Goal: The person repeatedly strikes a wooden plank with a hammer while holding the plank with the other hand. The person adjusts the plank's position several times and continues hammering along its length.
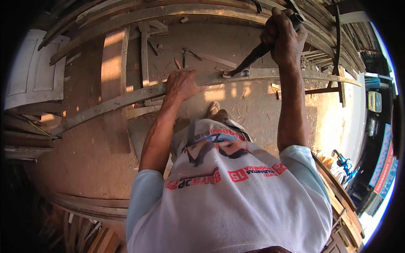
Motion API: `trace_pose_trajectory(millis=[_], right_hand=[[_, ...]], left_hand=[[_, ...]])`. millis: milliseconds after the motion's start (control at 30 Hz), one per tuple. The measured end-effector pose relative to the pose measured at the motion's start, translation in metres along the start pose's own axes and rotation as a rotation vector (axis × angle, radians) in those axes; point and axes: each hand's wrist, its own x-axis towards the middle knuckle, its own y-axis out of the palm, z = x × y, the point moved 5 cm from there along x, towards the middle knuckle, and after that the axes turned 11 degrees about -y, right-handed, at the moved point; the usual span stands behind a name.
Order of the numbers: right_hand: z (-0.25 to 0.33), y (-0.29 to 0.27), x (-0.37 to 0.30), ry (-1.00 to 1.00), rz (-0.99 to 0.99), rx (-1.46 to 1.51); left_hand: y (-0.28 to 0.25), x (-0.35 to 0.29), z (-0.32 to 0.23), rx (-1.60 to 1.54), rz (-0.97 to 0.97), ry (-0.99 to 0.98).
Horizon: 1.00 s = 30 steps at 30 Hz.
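Observation:
A long, weathered wooden plank [114,103] stretches across in front of me from left to right. My left hand [181,85] is closed round it near its middle. In my right hand [283,40], raised at the far right, is the dark handle of a claw hammer [255,55]. The handle slants down and to the left, and the hammer's head rests against the plank, to the right of my left hand. Whether its claw grips a nail is too small to tell.
Stacked boards [168,12] line the far side, and more timber [90,206] lies at the near left. A white panelled door [36,71] stands at the left. Dark tools [192,54] and wood scraps litter the floor beyond the plank. Other planks [144,63] lie beneath it.

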Motion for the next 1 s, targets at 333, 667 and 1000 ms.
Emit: trace_pose_trajectory(millis=[333, 667, 1000], right_hand=[[0.015, -0.026, 0.003, -0.013, 0.021, 0.061], [0.018, -0.034, 0.007, -0.012, -0.046, 0.105], [0.009, -0.061, -0.012, 0.036, 0.076, 0.258]], left_hand=[[0.004, 0.006, -0.004, 0.022, -0.016, 0.01], [0.01, 0.011, -0.012, -0.015, -0.04, 0.021], [0.009, 0.002, -0.018, 0.063, -0.06, -0.016]])
